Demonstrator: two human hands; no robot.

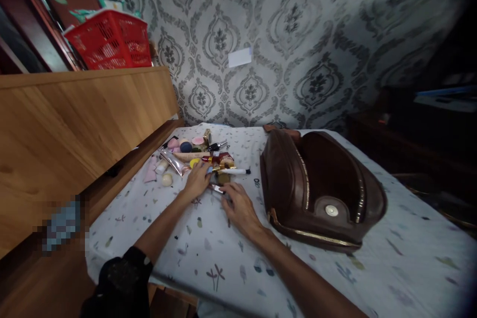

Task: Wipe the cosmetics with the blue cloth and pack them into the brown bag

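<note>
Nearest you, at seven o'clock, a black sleeve (122, 278) covers part of your left arm, above a counter (208, 243) spread with white printed cloth. Farther in, your left hand (197, 181) is bent at the near edge of a group of cosmetics, its fingertips close to a white tube (233, 171) with a black tip; whether they grip it you cannot tell. Your right hand (238, 208), at four o'clock from the left, curls with its fingertips by a small dark item (216, 188) with a pale end, lying between the two hands; whether it is grasped or only touched is unclear.

At nine o'clock from your left hand sits a cream ball-shaped puff (167, 180). Toward eleven lie a shiny pink squeeze tube (174, 161) and, beyond it, a dark blue puff (185, 146); a yellow round piece (194, 162) is just past your left knuckles.

At three o'clock from your right hand stands a dark brown zip bag (324, 228), its mouth gaping. Off at ten o'clock rises a wooden panel (93, 114), with a red plastic basket (112, 39) above its top edge. Farthest, at twelve, is damask wallpaper (294, 20) bearing a white rectangle (240, 57).
</note>
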